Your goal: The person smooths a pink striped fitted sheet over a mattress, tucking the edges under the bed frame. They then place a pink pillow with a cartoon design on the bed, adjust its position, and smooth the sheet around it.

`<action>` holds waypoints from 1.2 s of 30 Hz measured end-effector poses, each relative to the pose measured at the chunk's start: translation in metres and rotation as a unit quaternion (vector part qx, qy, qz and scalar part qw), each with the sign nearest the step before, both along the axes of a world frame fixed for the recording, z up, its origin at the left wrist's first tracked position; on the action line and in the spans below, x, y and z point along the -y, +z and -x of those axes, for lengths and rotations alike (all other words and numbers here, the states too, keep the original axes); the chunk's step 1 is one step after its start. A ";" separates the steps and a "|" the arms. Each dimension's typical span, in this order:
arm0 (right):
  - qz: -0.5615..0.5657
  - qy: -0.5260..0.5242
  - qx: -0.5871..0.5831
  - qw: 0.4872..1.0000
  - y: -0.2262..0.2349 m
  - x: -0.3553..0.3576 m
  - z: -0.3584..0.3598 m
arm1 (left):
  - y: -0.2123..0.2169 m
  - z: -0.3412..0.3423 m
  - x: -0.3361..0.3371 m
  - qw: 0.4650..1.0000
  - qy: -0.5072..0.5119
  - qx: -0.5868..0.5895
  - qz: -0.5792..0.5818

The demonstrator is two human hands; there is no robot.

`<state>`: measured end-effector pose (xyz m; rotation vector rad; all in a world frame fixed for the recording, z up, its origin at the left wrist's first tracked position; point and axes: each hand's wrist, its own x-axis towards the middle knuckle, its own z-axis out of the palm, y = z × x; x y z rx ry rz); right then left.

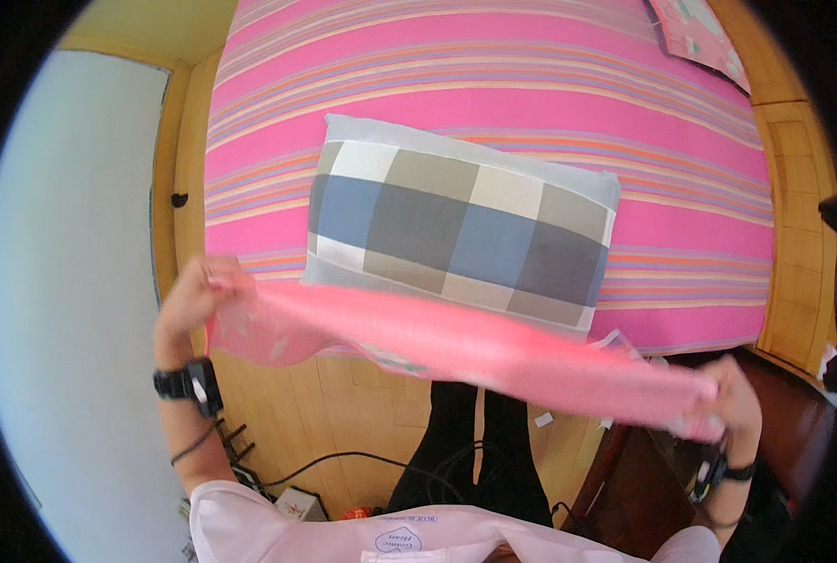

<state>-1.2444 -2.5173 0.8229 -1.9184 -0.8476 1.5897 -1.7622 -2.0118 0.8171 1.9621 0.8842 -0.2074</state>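
A pink cloth (pixel 456 342), blurred by motion, is stretched between my two hands in front of the bed. Its kind is hard to make out; paler printed patches show on its hanging part. At the left end, my left hand (pixel 205 289) is closed on a corner. My right hand (pixel 726 394) grips the opposite end, lower and to the right. Just beyond the cloth, a checked pillow (pixel 456 225) in grey, blue, beige and white lies slightly slanted on the bed, its near edge partly covered.
The bed (pixel 494 66) has a pink striped sheet. Another pink printed piece (pixel 695 38) lies at its far right corner. Wooden panels (pixel 798 225) stand on the right, a pale door (pixel 71 263) on the left. A dark cable (pixel 343 455) crosses before my legs; a small box (pixel 301 504) sits on the floor.
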 end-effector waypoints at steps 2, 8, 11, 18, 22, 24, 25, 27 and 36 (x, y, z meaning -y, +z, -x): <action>0.000 -0.031 0.138 0.990 -0.028 -0.036 -0.015 | -0.011 -0.035 -0.049 0.991 0.028 0.068 -0.110; -0.060 -0.091 0.456 0.883 -0.147 -0.172 -0.085 | -0.116 -0.161 -0.146 0.847 0.055 -0.071 -0.524; -0.052 -0.012 0.726 0.686 -0.205 -0.176 -0.078 | -0.179 -0.164 -0.137 0.803 0.093 -0.017 -0.589; 0.046 -0.200 0.382 0.901 -0.320 -0.064 0.010 | -0.312 0.006 -0.089 0.891 0.210 -0.141 -0.378; 0.091 -0.348 0.104 0.927 -0.345 -0.021 0.081 | -0.366 0.080 -0.023 0.857 0.498 -0.120 0.052; 0.121 -0.409 0.102 0.899 -0.345 -0.016 0.104 | -0.374 0.096 0.000 0.797 0.547 -0.092 0.239; 0.126 -0.393 0.197 0.890 -0.343 -0.017 0.111 | -0.381 0.096 0.013 0.755 0.603 -0.031 0.256; 0.100 -0.354 0.292 0.883 -0.337 -0.020 0.115 | -0.388 0.094 0.024 0.679 0.686 0.011 0.261; 0.134 -0.364 0.430 0.815 -0.317 -0.003 0.105 | -0.379 0.113 0.019 0.818 0.540 -0.180 -0.080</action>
